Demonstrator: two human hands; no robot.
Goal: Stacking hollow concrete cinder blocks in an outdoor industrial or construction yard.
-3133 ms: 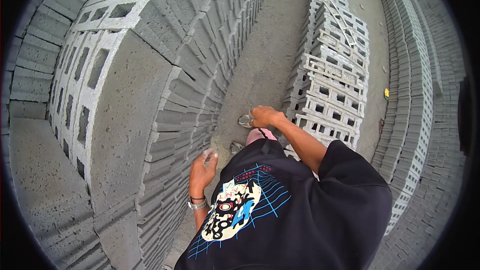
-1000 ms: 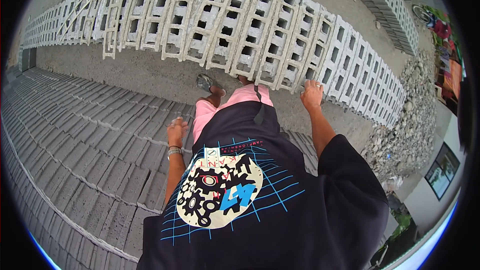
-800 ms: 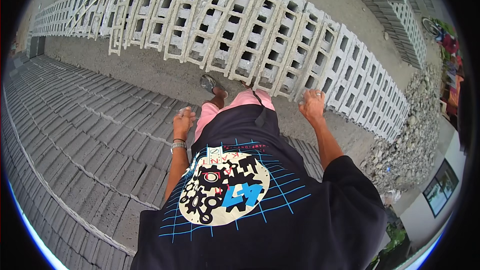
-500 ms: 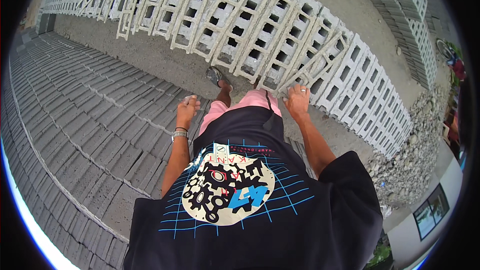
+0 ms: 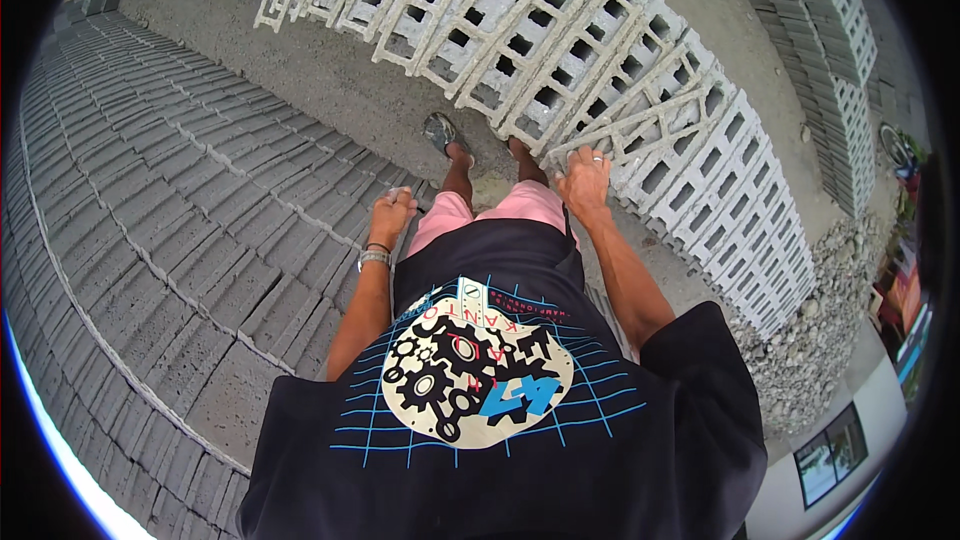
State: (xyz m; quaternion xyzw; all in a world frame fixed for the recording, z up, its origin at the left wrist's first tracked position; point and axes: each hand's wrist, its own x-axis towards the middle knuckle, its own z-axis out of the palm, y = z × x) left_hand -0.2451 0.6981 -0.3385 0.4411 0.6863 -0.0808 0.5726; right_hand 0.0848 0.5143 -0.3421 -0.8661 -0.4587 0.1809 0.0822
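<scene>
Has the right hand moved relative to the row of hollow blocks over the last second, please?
Yes. The right hand has come onto the hollow blocks; it now rests on their edge, whereas a moment ago it hung just short of them.

A rough grey concrete ground (image 5: 330, 90) runs as a bare strip between two stacks. On its left lies a wide, low stack of solid dark grey concrete bricks (image 5: 170, 210), laid flat in tight rows. On its right stands a long stack of pale grey hollow concrete blocks (image 5: 600, 50) with square holes. Further right, loose grey gravel (image 5: 820, 340) is heaped on the ground just beside the hollow blocks.
</scene>
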